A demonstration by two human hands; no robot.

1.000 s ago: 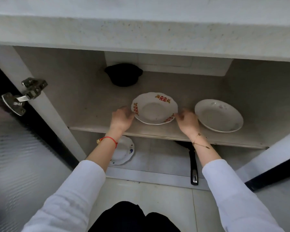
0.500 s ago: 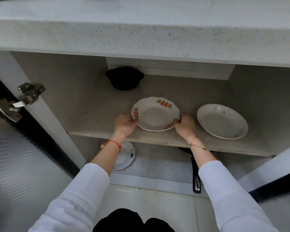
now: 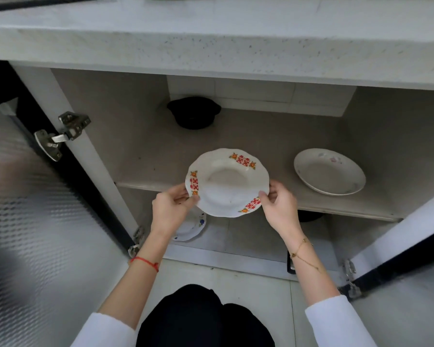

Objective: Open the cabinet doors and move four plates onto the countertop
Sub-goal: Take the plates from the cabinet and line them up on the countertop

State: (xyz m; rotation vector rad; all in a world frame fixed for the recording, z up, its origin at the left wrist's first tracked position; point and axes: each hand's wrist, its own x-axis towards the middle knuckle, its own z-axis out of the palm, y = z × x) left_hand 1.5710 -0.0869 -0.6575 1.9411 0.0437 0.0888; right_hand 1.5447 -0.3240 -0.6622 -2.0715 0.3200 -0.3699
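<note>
A white scalloped plate with red and orange rim marks (image 3: 227, 182) is held in the air in front of the middle shelf. My left hand (image 3: 171, 209) grips its left rim and my right hand (image 3: 280, 206) grips its right rim. A plain white plate with faint flowers (image 3: 329, 171) lies on the shelf (image 3: 336, 209) to the right. Another white plate with blue flowers (image 3: 192, 227) rests on the cabinet floor, partly hidden behind my left hand. Both cabinet doors stand open. The grey speckled countertop (image 3: 236, 28) runs above.
A black pot (image 3: 193, 112) sits at the back of the shelf. A black pan handle (image 3: 290, 265) pokes out of the lower compartment. The left door (image 3: 30, 221) and the right door (image 3: 406, 284) flank me. My knees are close to the cabinet base.
Both hands gripped the red-marked plate by its rim, lifted it off the shelf and drew it out toward me. The view has pulled back and up.
</note>
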